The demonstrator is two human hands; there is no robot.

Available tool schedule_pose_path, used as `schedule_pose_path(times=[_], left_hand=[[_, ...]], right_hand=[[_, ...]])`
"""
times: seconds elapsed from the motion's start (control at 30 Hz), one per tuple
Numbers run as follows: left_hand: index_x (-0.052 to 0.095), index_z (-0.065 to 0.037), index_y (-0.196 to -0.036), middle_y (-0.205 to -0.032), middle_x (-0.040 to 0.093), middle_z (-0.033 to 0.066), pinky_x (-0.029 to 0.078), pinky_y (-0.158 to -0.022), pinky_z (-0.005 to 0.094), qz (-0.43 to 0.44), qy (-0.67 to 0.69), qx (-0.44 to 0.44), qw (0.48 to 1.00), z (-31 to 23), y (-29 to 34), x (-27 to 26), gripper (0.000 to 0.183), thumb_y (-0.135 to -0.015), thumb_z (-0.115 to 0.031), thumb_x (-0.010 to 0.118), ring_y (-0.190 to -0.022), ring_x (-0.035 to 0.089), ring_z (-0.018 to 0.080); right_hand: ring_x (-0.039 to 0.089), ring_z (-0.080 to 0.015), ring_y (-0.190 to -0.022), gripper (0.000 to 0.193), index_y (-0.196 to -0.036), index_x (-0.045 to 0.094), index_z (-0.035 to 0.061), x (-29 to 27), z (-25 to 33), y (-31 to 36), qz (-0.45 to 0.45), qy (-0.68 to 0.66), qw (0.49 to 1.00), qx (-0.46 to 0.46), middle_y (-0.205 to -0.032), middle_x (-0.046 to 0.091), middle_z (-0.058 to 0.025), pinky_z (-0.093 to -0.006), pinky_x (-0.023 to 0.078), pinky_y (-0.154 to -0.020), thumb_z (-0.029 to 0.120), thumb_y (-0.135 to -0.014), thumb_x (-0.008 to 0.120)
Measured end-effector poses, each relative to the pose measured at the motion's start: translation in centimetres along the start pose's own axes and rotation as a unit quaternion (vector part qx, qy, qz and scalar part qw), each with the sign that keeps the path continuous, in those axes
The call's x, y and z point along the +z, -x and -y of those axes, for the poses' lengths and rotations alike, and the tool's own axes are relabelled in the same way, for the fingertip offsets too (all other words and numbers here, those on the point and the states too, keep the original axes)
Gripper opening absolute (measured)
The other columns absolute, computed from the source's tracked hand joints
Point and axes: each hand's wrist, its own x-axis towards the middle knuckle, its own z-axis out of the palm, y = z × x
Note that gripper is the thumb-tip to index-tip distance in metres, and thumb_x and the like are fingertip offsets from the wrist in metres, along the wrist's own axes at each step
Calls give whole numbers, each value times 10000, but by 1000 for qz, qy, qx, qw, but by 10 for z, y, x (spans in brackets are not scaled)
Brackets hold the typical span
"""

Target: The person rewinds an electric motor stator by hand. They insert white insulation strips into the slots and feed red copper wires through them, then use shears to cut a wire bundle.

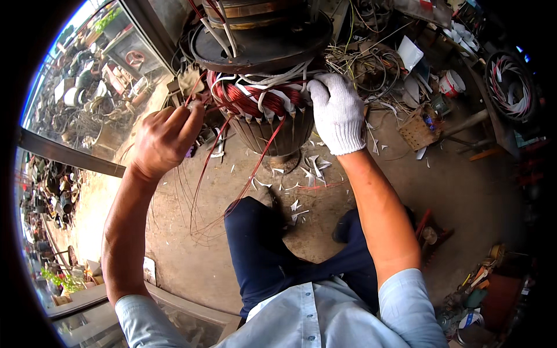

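In front of me stands a large motor stator (272, 136), its top ringed by red copper windings (246, 100) with white insulation and pale sleeved leads laced among them. My bare left hand (168, 136) is closed at the winding's left side, pinching a red wire near the fingertips. My right hand (336, 110), in a white knitted glove, is closed against the winding's right edge; its fingertips are partly hidden, and what they grip is not plain. Loose red wire ends (270, 142) hang from the windings toward my knee.
A dark round plate (261, 46) sits above the windings. White insulation scraps (313, 168) litter the floor. Tangled wire (371, 66), a white bucket (451, 83) and a perforated block (419, 127) lie to the right. A metal-framed glass panel (69, 155) borders the left.
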Motion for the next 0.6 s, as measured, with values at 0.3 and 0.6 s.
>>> schedule_pose_path(times=[0.3, 0.6], left_hand=[[663, -15, -1156, -866, 690, 134, 512, -580, 393, 53, -124, -216, 967, 57, 217, -28, 227, -943, 46, 615, -674, 651, 283], [675, -48, -1172, -756, 598, 32, 410, -500, 269, 28, 38, -719, 694, -58, 321, -79, 251, -1051, -220, 539, -587, 499, 99]], right_hand=[[649, -358, -763, 217, -865, 697, 95, -10, -6, -2, 12, -31, 999, 26, -835, 667, -146, -468, 525, -695, 309, -875, 664], [653, -333, -865, 221, -1027, 696, 100, -34, -19, 14, -50, -7, 999, 8, -942, 678, -120, -451, 529, -758, 205, -834, 715]])
